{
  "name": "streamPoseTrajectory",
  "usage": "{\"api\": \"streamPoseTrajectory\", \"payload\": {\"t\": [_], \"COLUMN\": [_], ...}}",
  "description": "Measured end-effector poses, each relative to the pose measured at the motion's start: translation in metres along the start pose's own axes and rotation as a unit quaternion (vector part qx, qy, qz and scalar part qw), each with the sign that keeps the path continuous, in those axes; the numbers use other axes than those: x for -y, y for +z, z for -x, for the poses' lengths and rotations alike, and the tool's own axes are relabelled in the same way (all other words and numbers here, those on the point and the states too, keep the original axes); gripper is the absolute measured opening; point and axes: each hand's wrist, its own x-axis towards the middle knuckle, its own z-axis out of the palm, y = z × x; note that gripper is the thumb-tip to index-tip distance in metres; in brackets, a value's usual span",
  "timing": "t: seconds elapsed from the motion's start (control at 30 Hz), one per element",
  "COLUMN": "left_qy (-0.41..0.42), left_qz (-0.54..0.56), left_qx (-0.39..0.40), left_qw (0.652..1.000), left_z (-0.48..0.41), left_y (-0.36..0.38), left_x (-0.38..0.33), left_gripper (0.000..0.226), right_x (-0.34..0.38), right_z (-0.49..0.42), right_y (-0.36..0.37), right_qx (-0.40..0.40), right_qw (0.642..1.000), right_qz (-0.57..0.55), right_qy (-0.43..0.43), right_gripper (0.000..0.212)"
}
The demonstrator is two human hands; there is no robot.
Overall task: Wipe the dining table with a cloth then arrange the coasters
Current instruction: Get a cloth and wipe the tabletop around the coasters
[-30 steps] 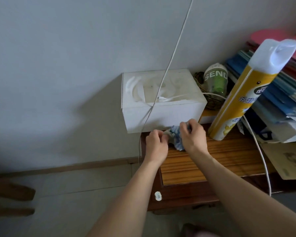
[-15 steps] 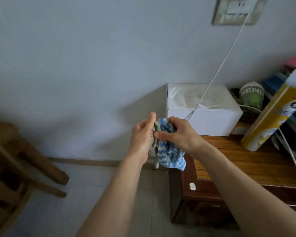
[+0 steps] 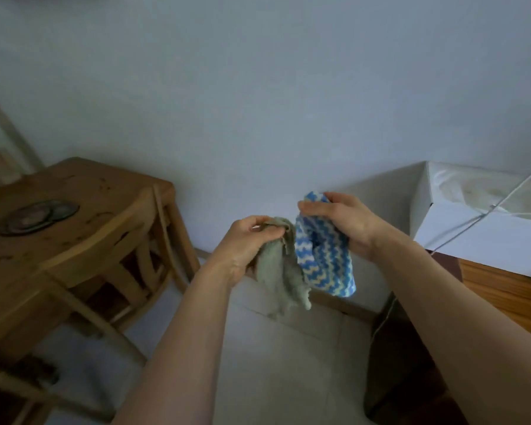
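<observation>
You had barely begun: your left hand (image 3: 246, 243) and right hand (image 3: 337, 222) were both raised in mid-air in front of you, each curled tight on the soft blue, white and yellow zigzag-knit cloth (image 3: 325, 265). The right pinched the zigzag part near its top edge. The left gripped a limp, fuzzy grey-green part (image 3: 276, 277) that hung down just beside it. Whether that was the cloth's plain back or a second rag, the view did not settle. The fabric looked thick and absorbent, bunched and not yet spread flat, so by my reading you were opening it out or sorting it for wiping. Well to the left of your left hand and lower stood the worn honey-coloured wooden table (image 3: 98, 191), its top marked with dark flecks. It looked unwiped. On it lay a small overlapping cluster of dark round flat discs, probably the coasters (image 3: 34, 217), not yet arranged. A curved-back wooden chair (image 3: 126, 237) was tucked against that table. To the right of your right hand sat a smooth white cardboard box (image 3: 488, 240) with a thin white cable (image 3: 509, 200) across it. The wiping and the arranging both remained to do.
</observation>
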Motion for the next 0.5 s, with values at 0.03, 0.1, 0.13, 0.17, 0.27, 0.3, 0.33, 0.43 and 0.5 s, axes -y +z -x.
{"api": "streamPoseTrajectory", "payload": {"t": [0.03, 0.1, 0.13, 0.17, 0.27, 0.3, 0.33, 0.43, 0.5], "left_qy": [-0.020, -0.059, -0.076, -0.095, -0.141, -0.156, -0.165, -0.168, -0.154], "left_qz": [0.002, -0.022, -0.033, -0.038, 0.016, 0.043, 0.073, 0.147, 0.187], "left_qx": [-0.024, -0.074, -0.097, -0.115, -0.158, -0.171, -0.178, -0.190, -0.170], "left_qw": [1.000, 0.995, 0.992, 0.988, 0.977, 0.972, 0.967, 0.956, 0.955], "left_z": [0.003, 0.010, 0.014, 0.018, 0.026, 0.030, 0.033, 0.045, 0.051], "left_y": [-0.014, -0.039, -0.053, -0.063, -0.094, -0.105, -0.115, -0.138, -0.152], "left_x": [0.004, 0.015, 0.020, 0.024, 0.036, 0.039, 0.041, 0.042, 0.041], "left_gripper": [0.008, 0.022, 0.031, 0.039, 0.053, 0.054, 0.053, 0.042, 0.039], "right_x": [0.001, 0.004, 0.006, 0.009, 0.017, 0.018, 0.020, 0.021, 0.020], "right_z": [-0.003, -0.011, -0.013, -0.015, -0.016, -0.017, -0.018, -0.019, -0.017], "right_y": [0.011, 0.032, 0.045, 0.056, 0.090, 0.102, 0.114, 0.150, 0.181], "right_qx": [-0.022, -0.092, -0.112, -0.121, -0.125, -0.121, -0.113, -0.093, -0.048], "right_qw": [1.000, 0.990, 0.981, 0.975, 0.966, 0.964, 0.962, 0.954, 0.955], "right_qz": [0.009, 0.100, 0.140, 0.161, 0.181, 0.186, 0.192, 0.212, 0.213], "right_qy": [-0.007, -0.051, -0.072, -0.089, -0.133, -0.148, -0.160, -0.191, -0.202], "right_gripper": [0.015, 0.018, 0.022, 0.024, 0.027, 0.030, 0.033, 0.035, 0.032]}}
